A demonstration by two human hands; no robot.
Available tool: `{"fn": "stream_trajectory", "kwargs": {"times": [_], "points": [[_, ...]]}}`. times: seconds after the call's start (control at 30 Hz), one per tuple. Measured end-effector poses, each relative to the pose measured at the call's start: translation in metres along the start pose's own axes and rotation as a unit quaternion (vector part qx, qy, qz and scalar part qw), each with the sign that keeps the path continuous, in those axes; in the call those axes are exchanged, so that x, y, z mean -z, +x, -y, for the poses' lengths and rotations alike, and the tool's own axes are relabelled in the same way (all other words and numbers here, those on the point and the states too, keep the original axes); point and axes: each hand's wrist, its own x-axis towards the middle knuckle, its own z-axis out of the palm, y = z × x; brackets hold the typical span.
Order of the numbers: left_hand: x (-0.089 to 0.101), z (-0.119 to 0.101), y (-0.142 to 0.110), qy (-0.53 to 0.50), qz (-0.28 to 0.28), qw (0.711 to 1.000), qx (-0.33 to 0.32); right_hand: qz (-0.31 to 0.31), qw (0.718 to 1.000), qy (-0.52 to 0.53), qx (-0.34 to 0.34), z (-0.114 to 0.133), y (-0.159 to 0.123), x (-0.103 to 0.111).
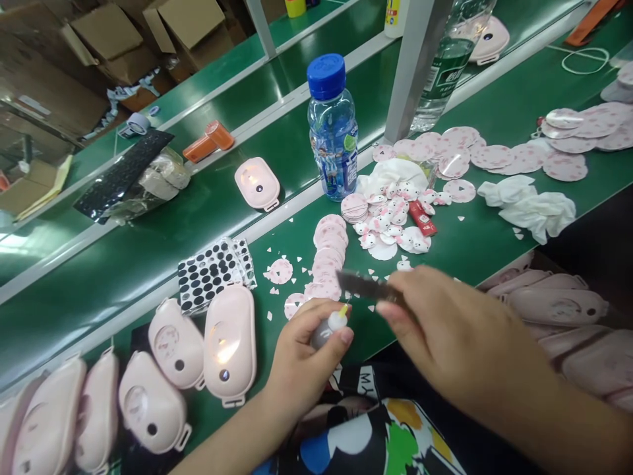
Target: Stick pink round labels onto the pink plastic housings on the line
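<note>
L hand (304, 356) curls round a small grey squeeze bottle (324, 332) w/ yellow nozzle, thumb and fingers closed on it, tip up. R hand (457, 336) pinches a dark flat blade (368, 287) between thumb and fingers; it's blurred, so exact tool can't be told. Blade sits just beside the nozzle, contact unclear. Both hands are above a printed garment (346, 435), at the edge of the green surface (475, 244).

Pale pink oval plastic cases (230, 343) lie in a row left of L hand, w/ more (556, 307) off to the right. Just ahead: overlapping pink round stickers (329, 247) in a rough line, small pink-white paper scraps (270, 316) around them, and a black-dot sticker sheet (215, 274) beside the cases.

Further on: pile of white cat-shaped pieces (390, 218), red packet (422, 218), white cloth (537, 211), blue-capped plastic bottle (329, 125), more pink discs (514, 155). On the next belt: orange items (208, 142), black perforated sheet (123, 175). Cardboard boxes (113, 53) lie beyond.
</note>
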Motion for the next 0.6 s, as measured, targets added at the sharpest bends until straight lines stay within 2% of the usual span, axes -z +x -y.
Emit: {"fn": "stream_trajectory", "kwargs": {"times": [0.13,0.5,0.6], "points": [[0.0,-0.001,0.003,0.004,-0.006,0.999,-0.032,-0.001,0.999,0.007,0.054,0.014,-0.007,-0.005],[0.004,-0.005,0.007,0.061,-0.065,0.995,-0.054,-0.019,0.999,-0.007,0.046,0.018,-0.006,-0.007],[0.004,-0.003,0.007,0.071,-0.069,0.993,-0.064,-0.028,0.998,-0.017,0.049,0.012,-0.002,-0.004]]}}
